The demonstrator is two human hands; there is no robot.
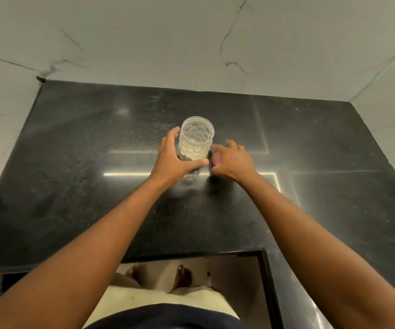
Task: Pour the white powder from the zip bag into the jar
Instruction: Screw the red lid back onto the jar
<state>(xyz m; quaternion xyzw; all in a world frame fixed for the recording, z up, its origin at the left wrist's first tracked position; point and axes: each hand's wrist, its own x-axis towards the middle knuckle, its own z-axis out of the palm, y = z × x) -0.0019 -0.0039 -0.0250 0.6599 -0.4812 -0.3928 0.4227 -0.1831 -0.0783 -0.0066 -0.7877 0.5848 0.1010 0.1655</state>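
Your left hand is wrapped around the clear dimpled jar, thumb across its near side and fingers curled behind its left wall, so it is holding the jar upright on the black stone counter. The jar stands open-topped near the middle of the counter, and white powder fills its lower part, showing through the wall. Your right hand sits just beside the jar on its right, palm down, fingers loosely spread and bent over a small red object that lies on the counter; only a sliver of red shows under the palm, and you cannot tell what it is or whether the hand has actually gripped it. A fine scatter of white specks dusts the counter to the left of the jar.
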